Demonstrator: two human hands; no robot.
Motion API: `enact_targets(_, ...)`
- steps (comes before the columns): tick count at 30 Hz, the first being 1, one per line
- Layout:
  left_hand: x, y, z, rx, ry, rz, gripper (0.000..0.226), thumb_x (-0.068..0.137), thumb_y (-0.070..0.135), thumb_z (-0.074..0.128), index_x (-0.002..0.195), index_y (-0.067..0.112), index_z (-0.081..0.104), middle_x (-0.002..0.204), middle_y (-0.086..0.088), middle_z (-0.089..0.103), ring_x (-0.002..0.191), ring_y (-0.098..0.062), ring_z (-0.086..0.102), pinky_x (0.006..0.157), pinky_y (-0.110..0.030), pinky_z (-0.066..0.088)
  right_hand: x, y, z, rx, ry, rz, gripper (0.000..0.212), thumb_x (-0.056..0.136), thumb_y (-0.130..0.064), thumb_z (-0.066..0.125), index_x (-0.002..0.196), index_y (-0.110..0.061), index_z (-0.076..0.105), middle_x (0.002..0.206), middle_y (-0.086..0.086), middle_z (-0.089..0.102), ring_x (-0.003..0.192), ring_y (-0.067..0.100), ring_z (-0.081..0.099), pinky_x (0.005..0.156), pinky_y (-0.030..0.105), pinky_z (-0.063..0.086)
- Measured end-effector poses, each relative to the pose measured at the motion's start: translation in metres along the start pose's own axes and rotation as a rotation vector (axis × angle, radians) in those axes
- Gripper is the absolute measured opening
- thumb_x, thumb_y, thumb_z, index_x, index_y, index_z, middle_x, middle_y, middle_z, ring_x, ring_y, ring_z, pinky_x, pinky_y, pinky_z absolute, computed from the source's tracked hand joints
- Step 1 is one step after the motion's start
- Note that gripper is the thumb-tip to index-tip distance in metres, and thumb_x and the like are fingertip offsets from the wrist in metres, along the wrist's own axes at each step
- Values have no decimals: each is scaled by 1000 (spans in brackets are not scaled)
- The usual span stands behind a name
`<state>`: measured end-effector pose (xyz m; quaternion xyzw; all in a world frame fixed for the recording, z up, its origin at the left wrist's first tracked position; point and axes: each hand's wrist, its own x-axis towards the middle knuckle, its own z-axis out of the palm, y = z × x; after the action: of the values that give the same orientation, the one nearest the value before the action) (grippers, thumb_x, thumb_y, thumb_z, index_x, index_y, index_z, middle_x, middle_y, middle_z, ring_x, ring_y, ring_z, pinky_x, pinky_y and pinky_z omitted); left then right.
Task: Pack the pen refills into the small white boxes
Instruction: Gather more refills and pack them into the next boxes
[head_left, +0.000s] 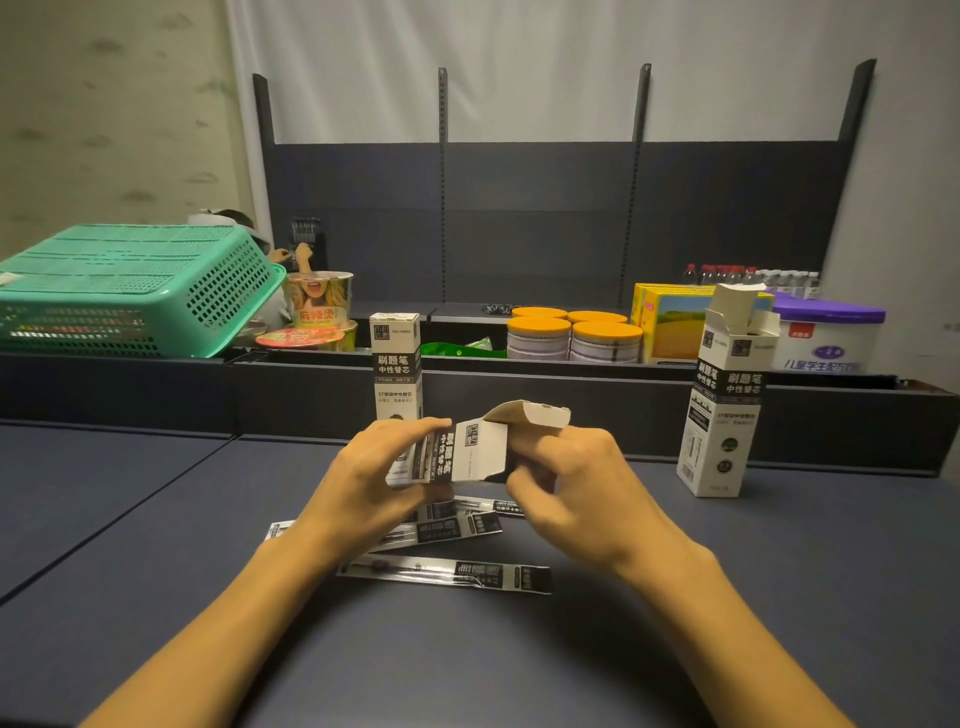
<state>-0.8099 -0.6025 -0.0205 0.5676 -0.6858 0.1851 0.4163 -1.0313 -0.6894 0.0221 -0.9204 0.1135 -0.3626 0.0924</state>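
A small white box (475, 452) with black print lies on its side in the air above the dark table (156, 519). My left hand (371, 480) grips its closed end. My right hand (569, 480) holds its open end, where the top flap (540, 414) stands up. Under my hands lie several flat packets of pen refills (452, 569) on the table. A closed white box (396, 364) stands upright behind my hands. Another white box (724, 410) stands at the right with its flaps open.
A green plastic basket (130, 291) lies upside down at the back left beside noodle cups (317, 301). Orange-lidded tins (571, 335), a yellow carton (670, 322) and a purple-lidded tub (826, 332) line the back ledge. Another person's hands show behind the basket.
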Motion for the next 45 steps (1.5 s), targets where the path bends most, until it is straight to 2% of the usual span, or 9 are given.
enact_targets(11,0,2,0,40,-42,37,66,72,34,73,131,32,44,124,1,62,114,-15,54,89,-46,53,-3,0,7,60,-100,52,33,92,-20,49,123,-25,57,120,-11,58,93,12,59,74,27,55)
enact_targets(17,0,-1,0,5,-8,3,68,74,32,78,132,36,43,124,11,56,115,-14,54,91,-47,52,-2,-4,4,62,-91,62,41,92,-15,47,132,-25,45,127,-3,63,72,12,60,61,20,53)
enact_targets(23,0,-3,-2,-5,65,-36,61,76,47,62,133,36,42,123,10,54,113,-18,57,89,-46,53,1,-1,3,-4,142,-73,38,85,-23,46,117,-19,65,119,-3,58,84,14,60,72,29,55)
enact_targets(27,-1,-5,-3,13,111,-68,67,74,36,70,134,36,41,121,11,53,110,-15,56,87,-45,53,4,4,-4,39,270,-37,20,82,-19,54,98,-16,66,98,-7,54,71,11,54,60,19,47)
enact_targets(30,-1,-5,-4,13,121,-91,68,73,47,69,134,34,42,120,12,53,109,-14,56,88,-41,53,3,10,-5,34,72,131,20,77,-29,52,86,-20,68,79,-9,58,69,6,54,61,22,45)
enact_targets(33,-1,-6,-4,20,118,-102,69,74,48,70,135,28,45,120,4,59,106,-15,56,85,-43,54,-1,10,-2,1,-310,281,21,81,-35,59,93,-23,72,83,-8,66,75,9,59,66,24,51)
enact_targets(36,-1,-5,-4,31,118,-115,70,73,41,73,135,25,46,121,-4,61,105,-15,56,84,-43,54,-4,7,2,-13,-582,331,32,82,-49,67,101,-24,70,84,-10,61,76,6,56,62,18,42)
enact_targets(41,-1,-3,-5,19,114,-118,70,73,40,72,135,21,47,121,-5,61,105,-15,56,84,-41,54,-6,7,0,-30,-746,409,39,78,-51,73,105,-24,63,98,-6,56,89,13,54,71,25,42)
enact_targets(45,0,-3,-5,29,107,-119,69,73,40,72,134,17,49,122,-7,61,105,-16,56,84,-41,53,-5,7,-1,26,-776,416,32,79,-46,75,96,-21,62,89,-7,61,77,6,54,64,21,41)
